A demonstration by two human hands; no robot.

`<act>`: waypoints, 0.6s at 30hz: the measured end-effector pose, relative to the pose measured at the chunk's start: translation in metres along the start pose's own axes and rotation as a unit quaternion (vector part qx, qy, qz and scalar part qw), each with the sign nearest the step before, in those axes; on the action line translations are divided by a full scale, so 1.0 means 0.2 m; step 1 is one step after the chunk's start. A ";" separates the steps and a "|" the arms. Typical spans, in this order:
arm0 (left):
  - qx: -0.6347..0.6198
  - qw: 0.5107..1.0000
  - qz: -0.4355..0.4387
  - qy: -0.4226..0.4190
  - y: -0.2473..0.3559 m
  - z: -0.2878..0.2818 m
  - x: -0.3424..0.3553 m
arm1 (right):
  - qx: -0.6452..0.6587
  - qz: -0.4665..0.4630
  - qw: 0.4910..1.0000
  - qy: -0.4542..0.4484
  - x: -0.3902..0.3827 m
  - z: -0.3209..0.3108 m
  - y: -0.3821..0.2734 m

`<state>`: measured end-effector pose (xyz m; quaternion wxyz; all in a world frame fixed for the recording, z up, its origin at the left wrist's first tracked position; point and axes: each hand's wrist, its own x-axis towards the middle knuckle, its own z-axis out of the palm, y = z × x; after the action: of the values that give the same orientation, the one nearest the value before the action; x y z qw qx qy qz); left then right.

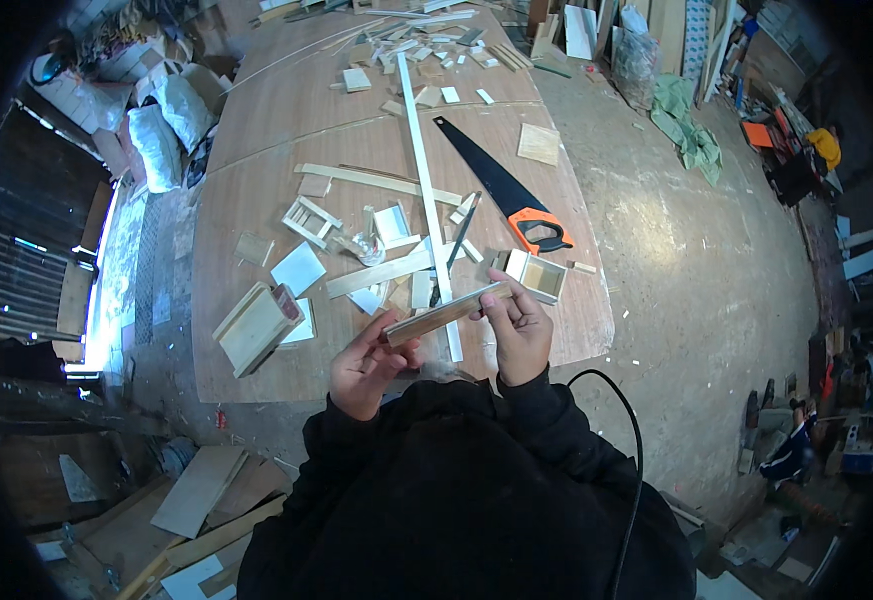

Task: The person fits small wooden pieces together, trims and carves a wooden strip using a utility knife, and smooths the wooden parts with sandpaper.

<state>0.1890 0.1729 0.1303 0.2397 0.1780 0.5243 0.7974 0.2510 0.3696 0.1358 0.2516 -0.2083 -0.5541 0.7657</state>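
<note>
A short flat wooden board (447, 314) is held up between my two hands over the table's near edge, tilted so its right end sits higher. My left hand (367, 368) grips its left end between thumb and fingers. At the other end, my right hand (520, 330) pinches the board. Just beyond my right hand lies an open wooden box (540, 276). A larger wooden box (257, 328) rests left of my left hand. Running away from me under the held board is a long pale strip (423, 180), with a dark slim tool (465, 232) beside it.
A handsaw (497, 180) with an orange and black handle lies right of the strip on the wooden table (287, 105). Small frames and offcuts (299, 266) are scattered around. A black cable (639, 450) hangs by my right side. Loose boards (200, 488) lie at lower left.
</note>
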 end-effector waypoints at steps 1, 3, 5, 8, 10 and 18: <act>0.046 0.999 -0.014 0.004 -0.01 0.00 0.00 | 0.001 -0.001 1.000 0.005 0.00 -0.01 0.02; 0.092 0.995 -0.028 0.004 -0.02 0.00 -0.02 | 0.023 0.024 0.999 -0.026 -0.01 -0.02 0.06; 0.109 0.990 -0.057 0.068 -0.04 -0.01 0.00 | 0.038 0.048 0.998 -0.019 0.00 -0.06 0.15; 0.137 0.988 -0.051 0.055 -0.03 -0.04 -0.03 | 0.030 0.099 0.994 -0.042 -0.02 -0.06 0.20; 0.149 0.986 -0.045 0.053 -0.02 -0.06 -0.06 | 0.041 0.101 0.992 -0.061 -0.02 -0.06 0.18; 0.205 0.979 -0.002 0.021 0.03 -0.05 -0.09 | 0.001 0.125 0.985 -0.121 -0.04 -0.12 0.21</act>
<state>0.1974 0.1531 0.1320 0.1891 0.2056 0.6818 0.6761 0.2653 0.3729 0.0894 0.0849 -0.1812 -0.5493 0.8114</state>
